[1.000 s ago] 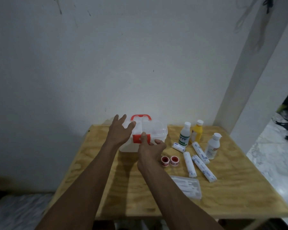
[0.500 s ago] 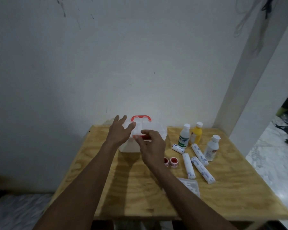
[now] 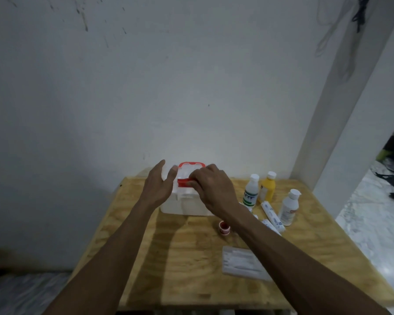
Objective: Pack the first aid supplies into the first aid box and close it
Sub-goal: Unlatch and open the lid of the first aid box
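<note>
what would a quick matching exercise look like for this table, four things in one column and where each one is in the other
Things:
1. right hand
2. left hand
3. yellow bottle
4. clear packet

Places:
A. upright near the wall
B. flat on the table's near part
C. fingers on the first aid box's red latch
D. open beside the box's left end

Pairs: 1-C, 2-D, 3-A, 4-B

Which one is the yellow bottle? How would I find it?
Look at the wooden table, over on its right side near the wall. Three bottles stand there; the yellow bottle is farthest back, the only one with a yellow body under its white cap.
</note>
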`<action>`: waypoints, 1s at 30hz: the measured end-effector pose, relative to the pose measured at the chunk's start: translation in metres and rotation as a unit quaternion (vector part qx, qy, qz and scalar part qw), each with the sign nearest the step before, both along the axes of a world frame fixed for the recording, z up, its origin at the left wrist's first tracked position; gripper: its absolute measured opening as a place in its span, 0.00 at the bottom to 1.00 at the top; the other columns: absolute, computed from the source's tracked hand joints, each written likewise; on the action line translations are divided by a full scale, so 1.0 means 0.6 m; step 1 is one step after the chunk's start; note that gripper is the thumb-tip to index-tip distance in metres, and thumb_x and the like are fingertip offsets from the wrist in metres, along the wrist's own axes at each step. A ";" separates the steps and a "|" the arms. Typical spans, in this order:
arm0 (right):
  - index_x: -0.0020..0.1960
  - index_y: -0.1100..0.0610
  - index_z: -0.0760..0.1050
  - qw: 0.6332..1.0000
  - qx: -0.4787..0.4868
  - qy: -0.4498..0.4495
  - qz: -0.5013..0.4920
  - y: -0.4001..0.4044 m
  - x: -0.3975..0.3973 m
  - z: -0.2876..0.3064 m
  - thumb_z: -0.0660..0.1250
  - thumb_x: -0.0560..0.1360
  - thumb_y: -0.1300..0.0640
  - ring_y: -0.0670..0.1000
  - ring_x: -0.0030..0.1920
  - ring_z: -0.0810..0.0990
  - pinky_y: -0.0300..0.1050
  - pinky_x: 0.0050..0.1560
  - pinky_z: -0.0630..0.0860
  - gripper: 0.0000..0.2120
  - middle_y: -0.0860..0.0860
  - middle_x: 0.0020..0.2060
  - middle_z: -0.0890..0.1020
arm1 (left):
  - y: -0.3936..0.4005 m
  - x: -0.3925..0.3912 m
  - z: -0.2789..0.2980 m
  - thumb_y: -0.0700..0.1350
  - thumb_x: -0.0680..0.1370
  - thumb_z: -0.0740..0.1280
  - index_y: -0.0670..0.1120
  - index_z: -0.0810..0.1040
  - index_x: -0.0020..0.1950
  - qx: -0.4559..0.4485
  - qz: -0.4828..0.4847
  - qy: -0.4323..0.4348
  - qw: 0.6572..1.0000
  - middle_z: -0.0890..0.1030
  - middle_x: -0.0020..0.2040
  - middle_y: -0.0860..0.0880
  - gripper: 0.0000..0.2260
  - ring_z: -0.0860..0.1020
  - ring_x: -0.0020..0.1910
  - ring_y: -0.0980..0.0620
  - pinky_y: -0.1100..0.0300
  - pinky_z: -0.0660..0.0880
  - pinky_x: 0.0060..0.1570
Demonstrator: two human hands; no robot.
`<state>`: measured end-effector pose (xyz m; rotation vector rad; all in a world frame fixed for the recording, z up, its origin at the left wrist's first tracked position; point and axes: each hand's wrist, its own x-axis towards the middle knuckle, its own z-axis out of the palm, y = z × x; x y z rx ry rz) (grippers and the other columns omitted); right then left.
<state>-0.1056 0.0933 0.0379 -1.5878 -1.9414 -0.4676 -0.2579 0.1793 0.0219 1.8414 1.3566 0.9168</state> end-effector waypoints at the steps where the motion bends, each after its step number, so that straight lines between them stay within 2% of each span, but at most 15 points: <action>1: 0.50 0.56 0.79 1.000 -0.007 0.006 0.007 0.003 0.002 0.008 0.64 0.79 0.49 0.53 0.45 0.78 0.46 0.41 0.71 0.11 0.52 0.44 0.83 | -0.003 0.000 0.001 0.64 0.79 0.53 0.52 0.56 0.79 -0.005 0.009 -0.016 1.000 0.58 0.80 0.48 0.30 0.60 0.77 0.44 0.44 0.61 0.73; 6: 0.56 0.58 0.76 0.995 -0.054 0.075 0.028 0.012 0.013 0.046 0.61 0.81 0.51 0.51 0.44 0.77 0.42 0.43 0.70 0.12 0.53 0.49 0.81 | -0.013 0.003 0.003 0.66 0.79 0.47 0.53 0.52 0.79 -0.025 0.045 -0.062 0.997 0.57 0.80 0.47 0.31 0.62 0.76 0.41 0.43 0.62 0.71; 10: 0.54 0.58 0.77 0.988 -0.026 0.149 0.036 0.048 0.029 0.087 0.63 0.80 0.53 0.53 0.44 0.79 0.50 0.46 0.77 0.10 0.54 0.47 0.81 | -0.015 0.003 0.001 0.66 0.79 0.43 0.51 0.52 0.79 -0.020 0.051 -0.087 0.995 0.59 0.79 0.45 0.33 0.63 0.75 0.42 0.44 0.61 0.73; 12: 0.53 0.58 0.77 0.984 0.002 0.174 0.029 0.081 0.040 0.105 0.64 0.79 0.54 0.54 0.45 0.80 0.52 0.48 0.78 0.09 0.55 0.46 0.82 | -0.014 0.006 -0.004 0.67 0.78 0.42 0.50 0.52 0.80 -0.010 0.047 -0.063 0.997 0.57 0.80 0.45 0.34 0.60 0.77 0.43 0.44 0.57 0.75; 15: 0.55 0.60 0.78 0.979 0.011 0.204 0.008 0.132 0.049 0.130 0.65 0.79 0.56 0.54 0.48 0.80 0.47 0.50 0.77 0.09 0.56 0.49 0.83 | -0.009 0.013 -0.013 0.70 0.76 0.43 0.49 0.50 0.80 0.014 0.036 0.002 0.999 0.55 0.80 0.46 0.38 0.55 0.79 0.44 0.44 0.54 0.76; 18: 0.57 0.60 0.78 0.972 0.015 0.233 -0.014 0.182 0.055 0.142 0.65 0.79 0.56 0.54 0.50 0.81 0.49 0.53 0.78 0.10 0.56 0.51 0.83 | 0.004 0.018 -0.026 0.72 0.75 0.43 0.49 0.50 0.80 0.023 0.031 0.070 0.997 0.57 0.80 0.46 0.40 0.58 0.78 0.43 0.42 0.58 0.75; 20: 0.59 0.60 0.78 0.965 0.015 0.259 -0.031 0.209 0.057 0.143 0.65 0.79 0.55 0.54 0.51 0.80 0.49 0.55 0.78 0.11 0.57 0.52 0.82 | 0.012 0.018 -0.040 0.74 0.74 0.42 0.51 0.53 0.78 0.035 0.017 0.104 0.994 0.61 0.78 0.46 0.40 0.63 0.76 0.43 0.40 0.65 0.71; 23: 0.61 0.61 0.78 0.958 0.030 0.282 -0.052 0.239 0.061 0.142 0.66 0.79 0.55 0.55 0.52 0.80 0.45 0.55 0.76 0.13 0.58 0.53 0.81 | 0.018 0.018 -0.054 0.76 0.71 0.39 0.51 0.56 0.75 0.062 0.019 0.142 0.988 0.65 0.75 0.47 0.41 0.67 0.73 0.44 0.41 0.71 0.66; 26: 0.62 0.61 0.77 0.953 0.040 0.294 -0.068 0.264 0.063 0.137 0.65 0.80 0.54 0.55 0.54 0.78 0.45 0.55 0.75 0.15 0.58 0.56 0.77 | 0.020 0.019 -0.058 0.75 0.72 0.38 0.49 0.55 0.76 0.070 0.021 0.157 0.985 0.63 0.76 0.46 0.42 0.65 0.74 0.44 0.41 0.70 0.67; 30: 0.61 0.60 0.76 0.947 0.057 0.304 -0.089 0.288 0.063 0.128 0.65 0.79 0.55 0.55 0.56 0.77 0.47 0.56 0.77 0.13 0.57 0.57 0.75 | 0.018 0.020 -0.060 0.71 0.75 0.42 0.47 0.51 0.79 0.069 0.018 0.181 0.981 0.57 0.80 0.47 0.39 0.58 0.78 0.46 0.42 0.64 0.72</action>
